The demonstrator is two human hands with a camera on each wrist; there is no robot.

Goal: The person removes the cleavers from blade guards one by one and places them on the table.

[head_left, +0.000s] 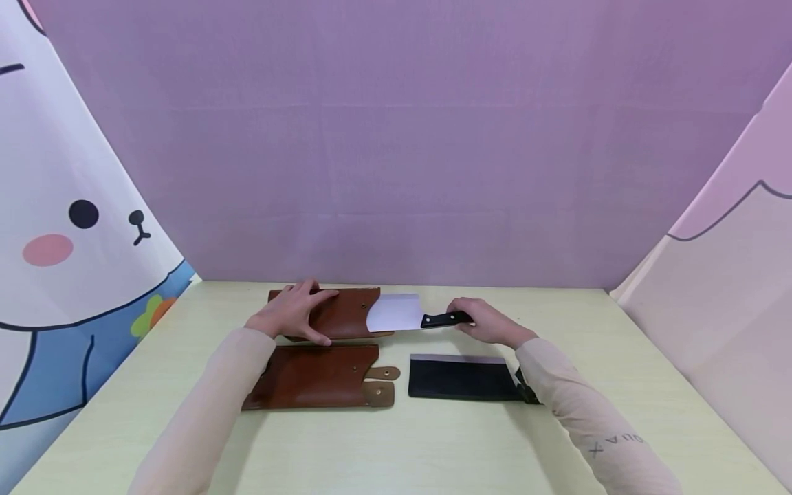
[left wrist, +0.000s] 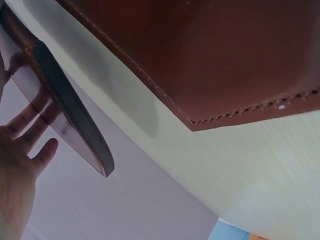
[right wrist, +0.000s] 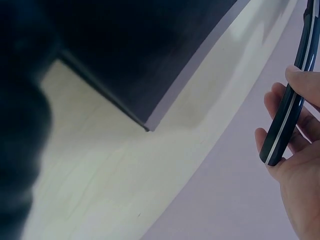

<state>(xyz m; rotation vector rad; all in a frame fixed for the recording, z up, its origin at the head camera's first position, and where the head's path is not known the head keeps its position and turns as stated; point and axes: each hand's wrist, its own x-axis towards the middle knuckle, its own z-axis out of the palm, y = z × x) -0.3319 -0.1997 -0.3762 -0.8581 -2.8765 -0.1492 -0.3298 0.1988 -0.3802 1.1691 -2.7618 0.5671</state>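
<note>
My right hand grips the black handle of a cleaver, its thumb on one side and its fingers behind in the right wrist view. Its silver blade lies partly inside a brown leather sheath, whose far part hides the blade's front. My left hand rests on that sheath with fingers spread, the thumb near its front edge. In the left wrist view, the sheath is seen edge-on, with the fingers extended beside its face.
Nearer me lies a second brown sheath with two snap straps. To its right is a black-bladed cleaver with a silver edge; the right sleeve partly covers its handle. A purple backdrop stands behind the pale table.
</note>
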